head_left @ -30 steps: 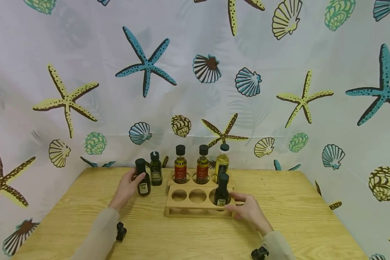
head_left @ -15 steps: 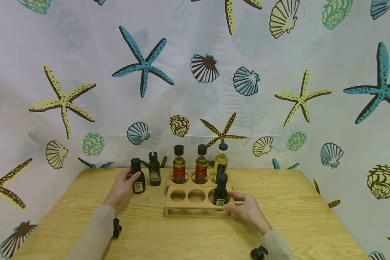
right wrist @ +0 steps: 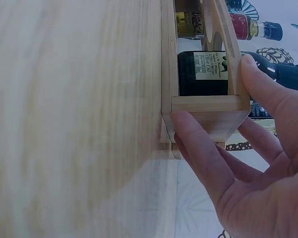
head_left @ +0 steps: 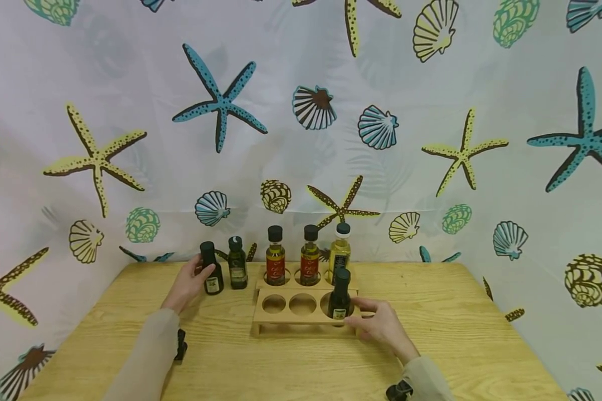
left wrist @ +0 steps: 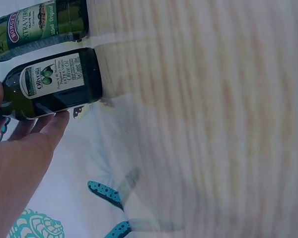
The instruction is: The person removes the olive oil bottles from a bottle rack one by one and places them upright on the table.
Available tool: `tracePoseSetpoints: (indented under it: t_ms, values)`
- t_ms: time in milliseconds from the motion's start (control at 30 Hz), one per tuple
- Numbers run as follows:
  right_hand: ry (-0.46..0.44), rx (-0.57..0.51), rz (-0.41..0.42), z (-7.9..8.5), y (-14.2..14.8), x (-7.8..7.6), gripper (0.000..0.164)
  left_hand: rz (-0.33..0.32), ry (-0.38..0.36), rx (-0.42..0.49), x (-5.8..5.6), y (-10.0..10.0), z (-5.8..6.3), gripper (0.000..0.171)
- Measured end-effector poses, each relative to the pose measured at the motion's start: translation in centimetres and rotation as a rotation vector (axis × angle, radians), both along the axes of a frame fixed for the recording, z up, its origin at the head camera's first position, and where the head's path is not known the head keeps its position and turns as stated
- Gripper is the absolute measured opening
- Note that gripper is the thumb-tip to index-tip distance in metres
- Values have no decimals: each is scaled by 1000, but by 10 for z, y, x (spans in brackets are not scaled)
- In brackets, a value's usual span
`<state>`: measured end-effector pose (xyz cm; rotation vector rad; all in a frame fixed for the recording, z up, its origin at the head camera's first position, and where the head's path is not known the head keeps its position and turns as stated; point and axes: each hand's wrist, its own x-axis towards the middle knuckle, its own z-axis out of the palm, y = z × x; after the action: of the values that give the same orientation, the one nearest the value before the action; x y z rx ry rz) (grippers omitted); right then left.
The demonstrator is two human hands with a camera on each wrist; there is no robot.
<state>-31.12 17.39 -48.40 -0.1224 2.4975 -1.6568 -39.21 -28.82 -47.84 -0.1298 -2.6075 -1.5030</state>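
My left hand (head_left: 187,283) grips a dark olive oil bottle (head_left: 212,277) by its upper part, at the table's back left. In the left wrist view its cream label (left wrist: 52,75) faces the camera, and the base is right at the wood. Beside it stands a green olive oil bottle (head_left: 238,266), a small gap between them. My right hand (head_left: 381,324) holds the right end of a two-tier wooden bottle rack (head_left: 291,318), thumb at the upper board and fingers against the end panel. Another dark olive oil bottle (head_left: 339,298) sits in the rack's front right hole.
Two red-labelled oil bottles (head_left: 276,259) and a pale yellow oil bottle (head_left: 341,248) fill the back row of the rack. The front row's left hole (head_left: 273,304) and middle hole hold nothing. A printed cloth (head_left: 301,167) hangs behind the wooden table (head_left: 291,367).
My left hand has moved the dark bottle left and slightly back, widening the gap to the green bottle. My right hand stays at the rack's end. The head view has shifted slightly.
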Motion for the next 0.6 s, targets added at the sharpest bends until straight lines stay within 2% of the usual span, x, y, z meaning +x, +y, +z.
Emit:
tracePoseSetpoints:
  t_ms: [167, 333, 600]
  values:
    - [-10, -17, -17, 1, -1, 1, 60, 19, -25, 17, -3, 0, 0, 56]
    - [-8, -12, -17, 2, -2, 2, 60, 66, 6, 0, -4, 0, -1, 52]
    - [-5, -6, -8, 0, -1, 0, 59, 122, 21, 27, -6, -3, -6, 59]
